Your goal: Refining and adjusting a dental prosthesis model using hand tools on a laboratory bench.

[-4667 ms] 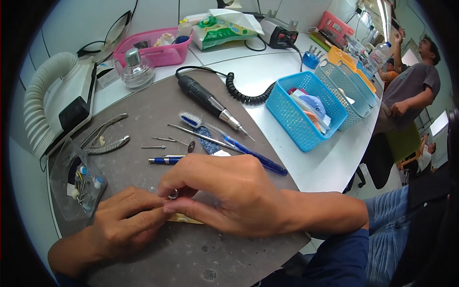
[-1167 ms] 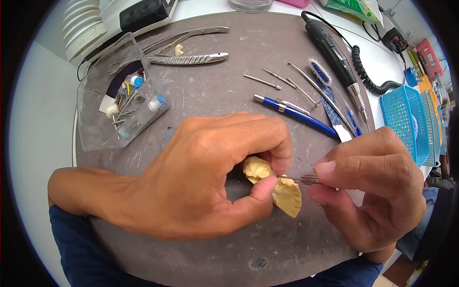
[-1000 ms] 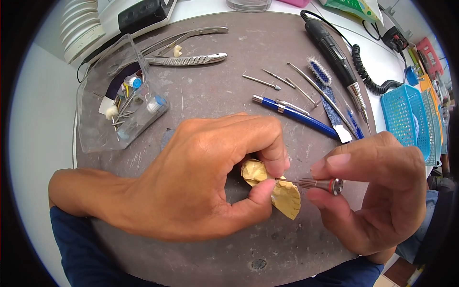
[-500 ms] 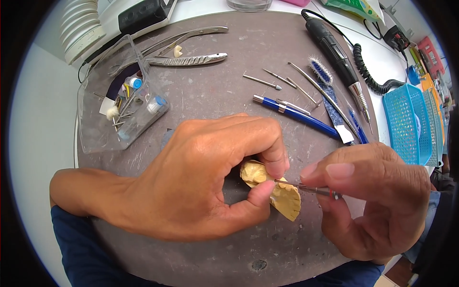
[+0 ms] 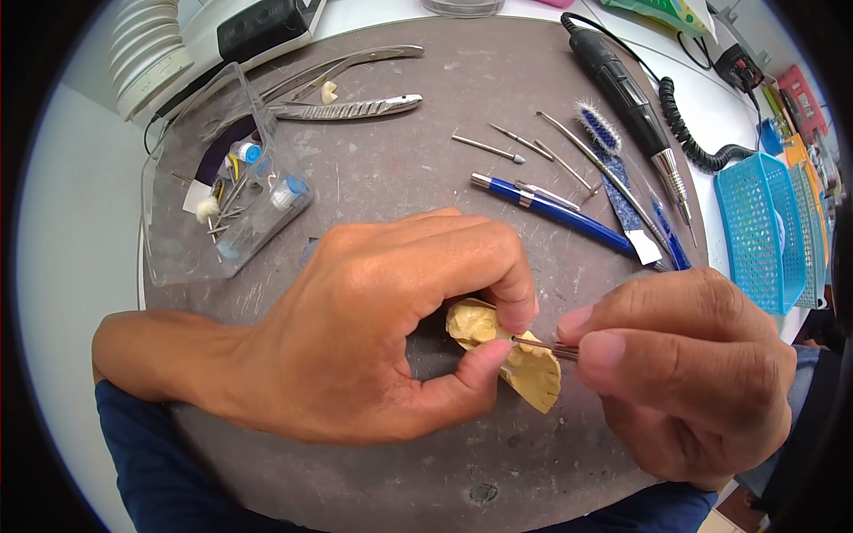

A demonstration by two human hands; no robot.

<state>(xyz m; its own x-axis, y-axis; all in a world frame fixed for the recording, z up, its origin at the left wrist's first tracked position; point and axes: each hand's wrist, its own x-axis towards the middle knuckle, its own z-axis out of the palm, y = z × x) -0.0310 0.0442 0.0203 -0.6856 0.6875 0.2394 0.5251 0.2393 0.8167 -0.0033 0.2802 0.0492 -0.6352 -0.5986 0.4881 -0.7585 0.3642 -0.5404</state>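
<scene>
My left hand (image 5: 391, 329) is closed, thumb and index finger pinching at a yellow plaster dental cast (image 5: 538, 382); anything small between the fingertips is hidden. The cast's fan-shaped edge points toward the lower right, and part of it disappears beneath that hand. From the right, my right hand (image 5: 693, 373) grips a small dental screwdriver (image 5: 563, 352) between thumb and index finger. Its thin shaft lies nearly level, with the tip at my left fingertips over the cast. The rear of the tool is covered by my right fingers.
Beyond my hands lie a blue mechanical pencil (image 5: 551, 218), several metal burs (image 5: 489, 149), a brush (image 5: 600, 129) and a black handpiece (image 5: 622, 98). Pliers (image 5: 346, 107) and a clear plastic box (image 5: 169, 231) of small parts sit at left. A blue basket (image 5: 755, 235) stands far right.
My right thumb and index finger have slid forward along the screwdriver, covering its knobbed rear end that showed before. My left hand and the cast have hardly moved.
</scene>
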